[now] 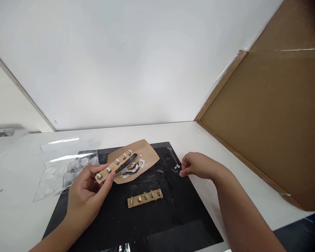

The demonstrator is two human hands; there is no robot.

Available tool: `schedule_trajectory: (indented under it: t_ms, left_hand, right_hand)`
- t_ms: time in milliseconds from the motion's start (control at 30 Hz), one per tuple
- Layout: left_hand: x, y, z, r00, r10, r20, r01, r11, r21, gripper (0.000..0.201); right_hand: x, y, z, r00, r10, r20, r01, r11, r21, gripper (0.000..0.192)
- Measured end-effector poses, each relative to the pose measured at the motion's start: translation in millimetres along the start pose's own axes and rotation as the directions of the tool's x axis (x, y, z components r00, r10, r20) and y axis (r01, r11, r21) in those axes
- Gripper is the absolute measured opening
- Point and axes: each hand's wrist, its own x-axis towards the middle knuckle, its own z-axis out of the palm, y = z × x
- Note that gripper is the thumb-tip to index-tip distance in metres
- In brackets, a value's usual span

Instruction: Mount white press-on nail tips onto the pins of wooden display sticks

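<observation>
My left hand (pixel 85 192) grips one end of a light wooden strip (pixel 112 165), tilted above the mat. Several metal pegs with small white pieces on top line this strip. A dark curved band (pixel 127 163) shows along its lower side; whether it is joined to the strip I cannot tell. My right hand (pixel 196 166) is at the mat's right edge, thumb and fingers pinched together; anything between them is hidden. Close to its fingertips lie small white dots (pixel 177 167). A second wooden strip (pixel 145 198), with similar pegs bearing clear and white pieces, rests on the mat.
Beneath the held strip, a brown paper tray (pixel 149 154) contains scattered white bits (pixel 141 162). Small clear slivers (pixel 160 171) lie on the black mat (pixel 173 217). An open clear plastic case (pixel 48 178) stands left on the white table. Cardboard (pixel 265 105) walls the right side.
</observation>
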Motion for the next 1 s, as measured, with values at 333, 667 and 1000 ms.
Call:
schedule_trajectory:
  t_ms: [333,667,1000]
  left_hand:
    - [-1,-10,-2.0,0.997,-0.004,0.075,0.006,1.0,-0.024,0.038]
    - [-22,22,-59.9,0.974,-0.009,0.228,-0.027,0.988,0.153,0.035]
    - [-101,-20,-75.6,0.977,-0.205,0.057,0.177,0.932,0.316,0.047]
  right_hand:
    - [-8,-4,-17,0.971,-0.234,-0.04,0.237,0.951,0.196,0.038]
    - [-12,-54,12,0.854,-0.497,-0.154,0.459,0.58,0.673,0.037]
    - [-14,-93,49,0.827,-0.524,-0.205,0.509,0.54,0.671,0.041]
